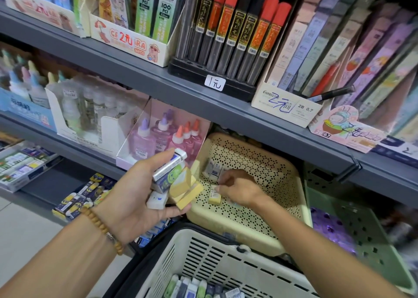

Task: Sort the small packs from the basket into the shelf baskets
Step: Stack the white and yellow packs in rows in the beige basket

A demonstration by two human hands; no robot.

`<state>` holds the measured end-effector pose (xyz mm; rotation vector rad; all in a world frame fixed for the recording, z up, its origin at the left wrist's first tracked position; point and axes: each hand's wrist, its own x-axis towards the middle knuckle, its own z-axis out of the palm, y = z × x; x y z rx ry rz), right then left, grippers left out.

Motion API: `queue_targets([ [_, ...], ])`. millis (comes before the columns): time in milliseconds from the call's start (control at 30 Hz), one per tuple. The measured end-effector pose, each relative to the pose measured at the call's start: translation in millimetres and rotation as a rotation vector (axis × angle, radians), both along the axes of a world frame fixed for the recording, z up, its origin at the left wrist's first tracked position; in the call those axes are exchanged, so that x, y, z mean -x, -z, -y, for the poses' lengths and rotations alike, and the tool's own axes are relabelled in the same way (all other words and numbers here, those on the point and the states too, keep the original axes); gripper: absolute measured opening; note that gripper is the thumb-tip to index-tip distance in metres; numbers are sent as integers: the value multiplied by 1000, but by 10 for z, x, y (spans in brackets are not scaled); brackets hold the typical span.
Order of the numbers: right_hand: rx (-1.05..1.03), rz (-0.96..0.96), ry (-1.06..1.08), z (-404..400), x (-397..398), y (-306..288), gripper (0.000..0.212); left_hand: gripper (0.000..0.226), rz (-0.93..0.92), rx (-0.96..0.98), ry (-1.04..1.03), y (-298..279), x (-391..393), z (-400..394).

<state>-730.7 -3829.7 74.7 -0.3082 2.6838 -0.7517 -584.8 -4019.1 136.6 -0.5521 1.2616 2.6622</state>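
My left hand [138,193] is palm up and holds a stack of small packs [174,180]: white-blue ones, a green one and yellow ones. My right hand [237,190] reaches down into the cream perforated shelf basket [278,169]. Its fingers lie beside a small yellow pack [214,196] on the basket floor; I cannot tell whether they hold it. White-blue packs [213,169] lie further back in that basket. Below, the cream slotted shopping basket [210,259] holds several more packs [199,288].
A green perforated basket [362,227] with purple items stands to the right. Pink glue bottles [162,137] sit in a box left of the cream basket. The grey shelf edge [226,110] overhangs the baskets. Boxes of packs [83,196] fill the lower left shelf.
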Motion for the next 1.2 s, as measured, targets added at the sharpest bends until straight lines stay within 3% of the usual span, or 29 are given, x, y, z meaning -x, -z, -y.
queue_targets([
  [67, -88, -73, -40, -35, -9, -47, 16, 23, 1, 4, -15, 15, 10, 12],
  [200, -174, 92, -137, -58, -94, -78, 65, 22, -11, -10, -39, 49, 35, 44],
  [233, -194, 90, -161, -44, -106, -65, 69, 22, -18, -17, -37, 60, 41, 51],
  [333, -172, 100, -159, 29, -126, -104, 60, 24, -26, -33, -27, 91, 57, 72],
  [467, -68, 185, -208, 138, -185, -79, 16, 24, -37, -34, -38, 113, 74, 79],
  [633, -72, 125, -288, 184, -290, -106, 1, 29, -56, -48, -66, 130, 85, 48],
  [700, 47, 56, -248, 145, -330, -221, 16, 31, -72, -50, -87, 131, 78, 19],
  [800, 443, 22, -105, 155, -472, -494, 29, 34, -82, -78, -107, 118, 71, -36],
  [867, 592, 7, -134, 176, -589, -655, 33, 42, -93, -103, -108, 87, 70, -90],
  [1033, 500, -8, -204, 241, -800, -798, 42, 46, -120, -153, -98, 29, 82, -248],
  [1200, 532, 151, -107, 176, -770, -832, 19, 38, -122, -108, -56, 38, 103, -365],
])
